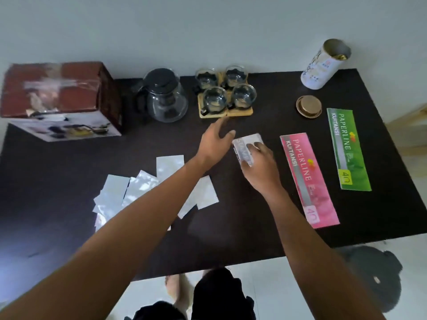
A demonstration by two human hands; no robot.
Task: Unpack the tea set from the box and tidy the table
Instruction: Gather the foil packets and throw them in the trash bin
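Where hands (258, 162) meet, "PAPERLINE KUITANSI" books (308, 179).

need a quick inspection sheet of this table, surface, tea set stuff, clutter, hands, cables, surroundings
surface: dark rectangular table, glare at its near left.
job's things: brown cardboard box at far left; glass teapot with black lid beside it; four glass cups on a wooden tray.
clutter: scattered silver foil sachets; pink receipt book; green receipt book; open white cylindrical tin; its gold lid lying apart.
grippers: left hand open above the table; right hand holds a silver packet.
cables: nothing seen.
surroundings: white wall, pale tiled floor.
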